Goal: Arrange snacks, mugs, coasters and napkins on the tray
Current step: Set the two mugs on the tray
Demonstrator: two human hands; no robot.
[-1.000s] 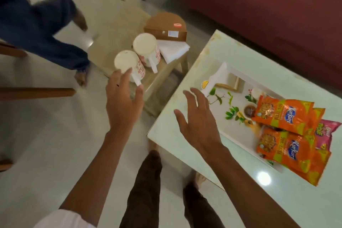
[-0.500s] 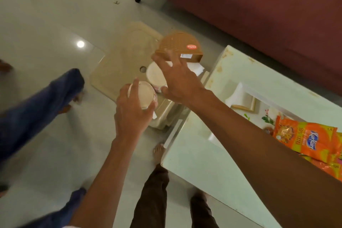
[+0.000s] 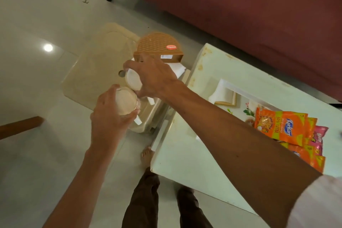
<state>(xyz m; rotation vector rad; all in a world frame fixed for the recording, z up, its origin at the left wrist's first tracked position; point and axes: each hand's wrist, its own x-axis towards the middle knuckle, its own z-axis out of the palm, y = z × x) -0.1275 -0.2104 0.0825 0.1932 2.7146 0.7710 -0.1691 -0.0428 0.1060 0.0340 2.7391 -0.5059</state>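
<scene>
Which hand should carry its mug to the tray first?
Probably the right hand: it grips the farther mug, nearer the tray; the left hand, gripping the nearer mug, sits farther away.

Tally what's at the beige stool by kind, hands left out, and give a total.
Mugs: 2, one gripped by the left hand, one by the right hand
Brown holder: 1
Napkin pile: 1
Total: 4

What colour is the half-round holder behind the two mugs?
The holder is brown, woven-patterned, with a red oval sticker; head view.
</scene>
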